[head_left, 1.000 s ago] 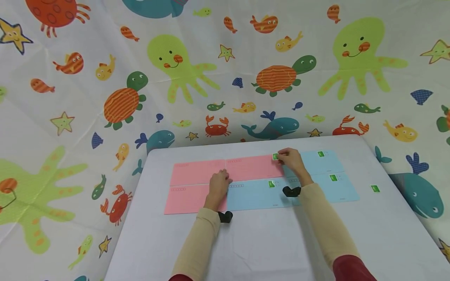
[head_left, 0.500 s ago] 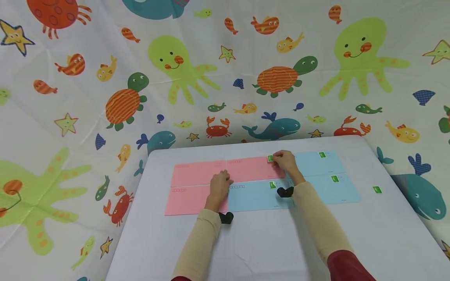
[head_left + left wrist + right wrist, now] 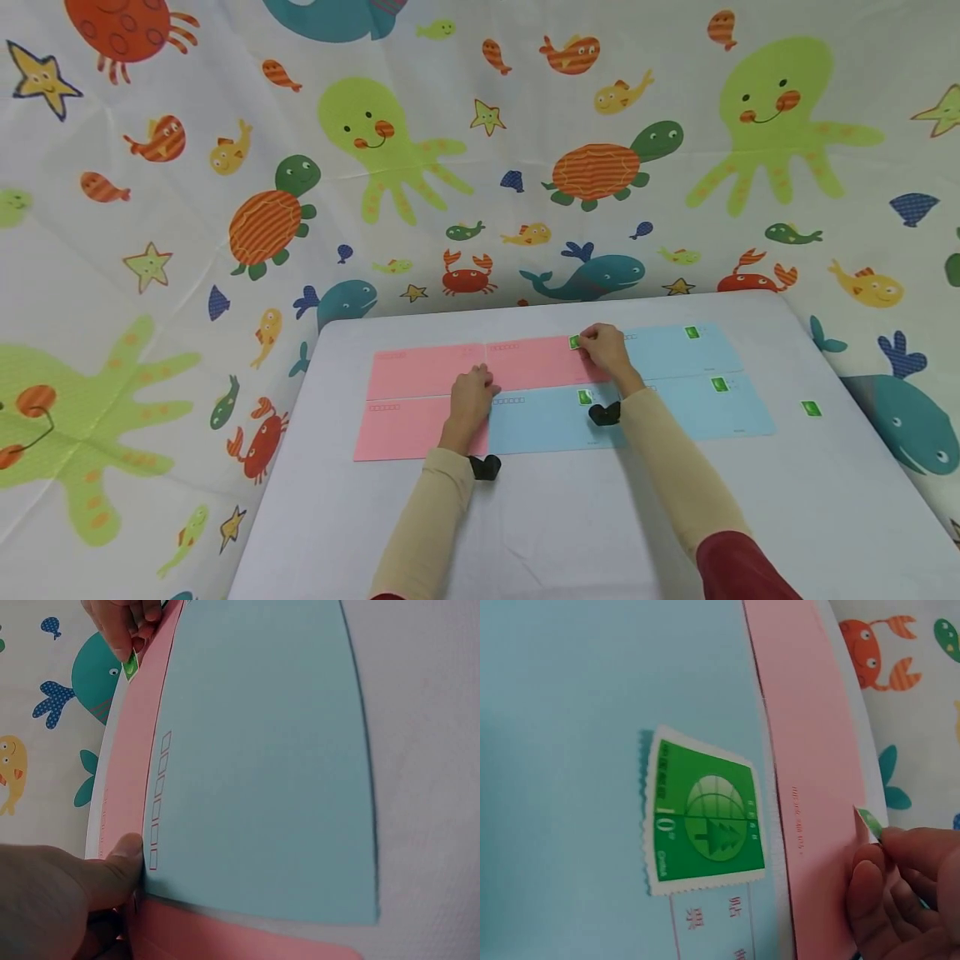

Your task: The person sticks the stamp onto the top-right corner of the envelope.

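My right hand (image 3: 607,350) pinches a small green stamp (image 3: 574,342) by its edge, over the top right corner of the back middle pink envelope (image 3: 528,367). The right wrist view shows that held stamp (image 3: 869,823) tilted between thumb and fingertips. My left hand (image 3: 470,400) rests where the pink envelopes meet the front middle blue envelope (image 3: 547,429). Its thumb (image 3: 126,851) presses on pink paper beside the blue edge; its other fingers are partly hidden. On that blue envelope lies a stamp (image 3: 709,817) with a globe and tree, near its top right corner.
Two pink envelopes, one at the back left (image 3: 420,373) and one at the front left (image 3: 408,433), adjoin the others. At the right, blue envelopes (image 3: 705,417) carry stamps. A loose stamp (image 3: 812,408) lies on the white table (image 3: 570,533). A sea-animal cloth (image 3: 450,167) hangs behind.
My right hand has moved left with the stamp and come down slightly, from beside the pink envelope's corner to over it. The left hand stays at the same place on the envelopes.
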